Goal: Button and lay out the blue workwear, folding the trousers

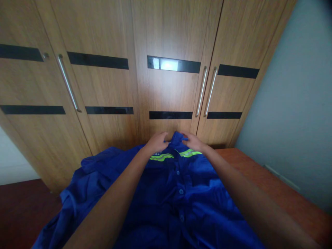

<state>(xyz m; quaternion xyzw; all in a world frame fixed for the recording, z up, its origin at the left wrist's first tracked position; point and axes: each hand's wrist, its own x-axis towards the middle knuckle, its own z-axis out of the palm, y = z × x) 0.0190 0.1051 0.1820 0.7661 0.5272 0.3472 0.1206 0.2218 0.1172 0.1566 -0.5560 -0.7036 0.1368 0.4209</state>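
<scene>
Blue work jacket (155, 193) lies front-up before the wooden wardrobe (171, 93) — spread out, yet the left side remains rumpled — right hand (193, 141) pinching the collar (177, 139), left hand (157, 141) beside it, fingers parted.

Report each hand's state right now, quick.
Left hand: partly open, beside the blue collar.
Right hand: at the collar's other side; whether it is closed on the cloth cannot be told.
</scene>
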